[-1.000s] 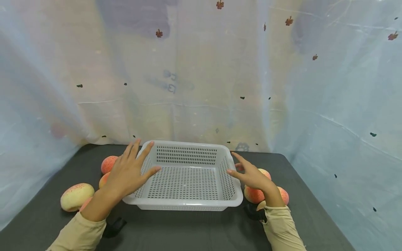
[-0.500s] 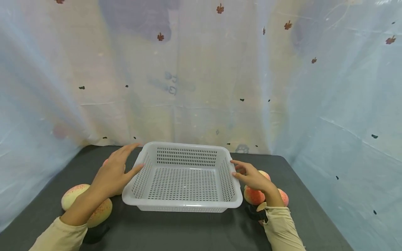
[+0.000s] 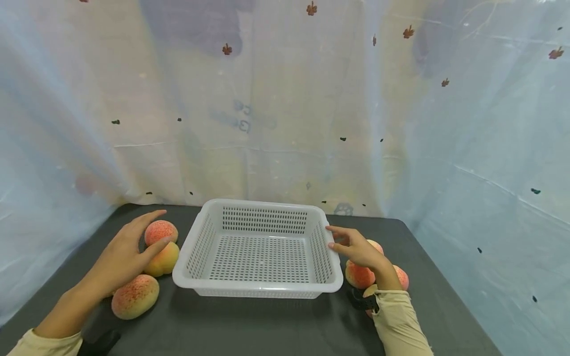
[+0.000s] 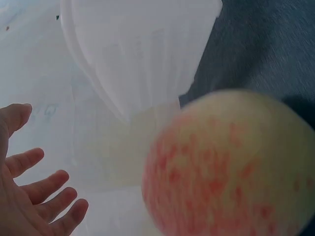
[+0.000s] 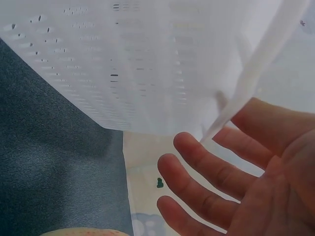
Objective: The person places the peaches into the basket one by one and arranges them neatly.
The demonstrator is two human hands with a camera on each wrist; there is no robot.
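Peaches (image 3: 161,231): perhaps six; basket (image 3: 260,287): one.

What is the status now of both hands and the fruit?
Left hand open, over the peaches left of the basket. Right hand open, by the basket's right rim. Basket holds nothing. Nothing blocks either hand.

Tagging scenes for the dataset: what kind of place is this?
Likely a staged recording booth, not a kitchen: pale translucent sheeting hung behind a dark grey table, holding just a white perforated plastic basket and red-yellow mangoes.
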